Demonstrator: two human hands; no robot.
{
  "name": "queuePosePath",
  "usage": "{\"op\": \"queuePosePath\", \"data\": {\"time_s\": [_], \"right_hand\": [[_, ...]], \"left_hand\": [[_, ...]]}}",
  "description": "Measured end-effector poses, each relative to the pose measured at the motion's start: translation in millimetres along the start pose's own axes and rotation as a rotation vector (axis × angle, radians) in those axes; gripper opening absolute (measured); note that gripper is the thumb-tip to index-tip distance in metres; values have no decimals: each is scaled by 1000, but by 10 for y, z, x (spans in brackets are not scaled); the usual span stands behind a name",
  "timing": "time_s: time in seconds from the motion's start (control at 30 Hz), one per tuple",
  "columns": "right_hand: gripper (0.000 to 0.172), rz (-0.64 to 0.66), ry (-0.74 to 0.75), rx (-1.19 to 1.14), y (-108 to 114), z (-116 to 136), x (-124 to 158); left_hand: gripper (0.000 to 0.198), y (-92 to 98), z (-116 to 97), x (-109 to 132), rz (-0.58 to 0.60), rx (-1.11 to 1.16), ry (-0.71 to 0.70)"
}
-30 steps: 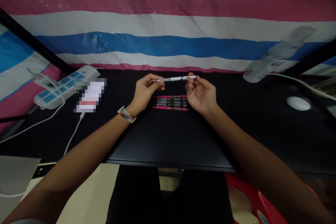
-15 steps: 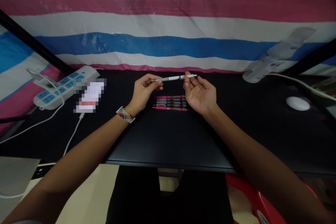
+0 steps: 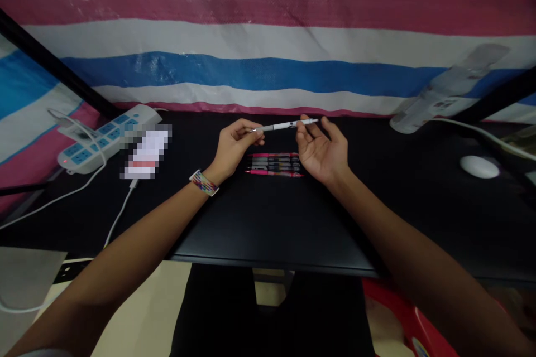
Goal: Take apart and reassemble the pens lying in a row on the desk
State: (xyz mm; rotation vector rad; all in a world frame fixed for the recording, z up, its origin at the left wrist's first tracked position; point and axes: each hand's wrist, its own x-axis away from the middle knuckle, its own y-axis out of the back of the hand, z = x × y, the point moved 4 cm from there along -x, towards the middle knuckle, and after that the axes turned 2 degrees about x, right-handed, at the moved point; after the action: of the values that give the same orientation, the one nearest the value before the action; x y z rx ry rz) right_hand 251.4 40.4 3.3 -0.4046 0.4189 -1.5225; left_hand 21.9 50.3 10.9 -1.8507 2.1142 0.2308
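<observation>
A white pen [image 3: 285, 125] is held nearly level above the black desk. My left hand [image 3: 234, 148] pinches its left end between thumb and fingers; a patterned band circles that wrist. My right hand [image 3: 324, 150] is turned palm up at the pen's right end. Its fingertips are at the barrel, while the thumb stands apart from the tip. Below the white pen, between my hands, several pens [image 3: 274, 173] lie side by side, pink ones at the outer edges and grey or dark ones between. My right fingers come close to their right ends.
A power strip [image 3: 106, 139] and a blurred-out phone [image 3: 146, 155] on a white cable are at the left. To the right are a clear bottle [image 3: 435, 97] and a white mouse [image 3: 479, 167]. Striped sheeting [image 3: 268, 75] hangs behind the desk; a red stool [image 3: 402, 312] is below.
The thumb of my right hand has moved a little away from the pen's end. My left hand keeps its pinch. The whole view has shifted slightly.
</observation>
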Motion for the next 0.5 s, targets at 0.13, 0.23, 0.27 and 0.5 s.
{"op": "queuePosePath", "data": {"time_s": [0.13,0.23,0.27,0.5], "right_hand": [[33,4,114,290,5,73,6],[17,15,285,565,19,123,18],[14,29,323,647,27,124,17],[10,136,464,1080,-41,189,82]], "left_hand": [[14,36,-12,-16,5,-40,-23],[13,49,-26,-8,53,-163,-48],[12,47,-32,-1,73,-229,-61],[9,29,-40,25,167,-585,-134]]}}
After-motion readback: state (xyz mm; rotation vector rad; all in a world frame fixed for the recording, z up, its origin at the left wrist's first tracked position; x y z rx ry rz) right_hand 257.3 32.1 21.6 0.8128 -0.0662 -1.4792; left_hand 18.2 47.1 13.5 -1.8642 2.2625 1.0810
